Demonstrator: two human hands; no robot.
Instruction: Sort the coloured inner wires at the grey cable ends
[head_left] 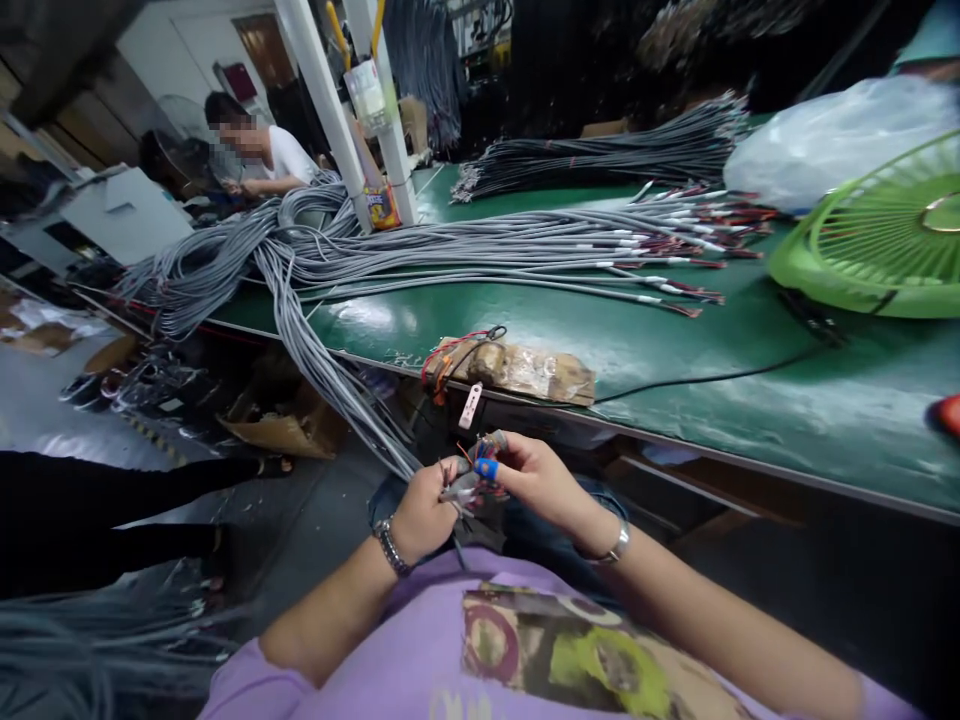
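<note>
My left hand (429, 508) is closed around the end of a bundle of grey cables (341, 375), which hangs down from the bench into my lap. Thin coloured wires (471, 482) fan out of the cable ends between my two hands. With thumb and fingers pinched together, my right hand (536, 480) grips some of these wires; a blue band wraps its thumb. Just beyond my hands, a taped wooden block (525, 370) with red and black leads lies at the bench edge, and a small pale tag (470, 406) hangs there.
Grey cables with stripped ends (480, 245) lie along the green bench (660, 360). Behind them are black cables (600, 160), a white plastic bag (840, 140) and a green fan (877, 230). A co-worker (289, 155) sits far left. A cardboard box (289, 425) stands on the floor.
</note>
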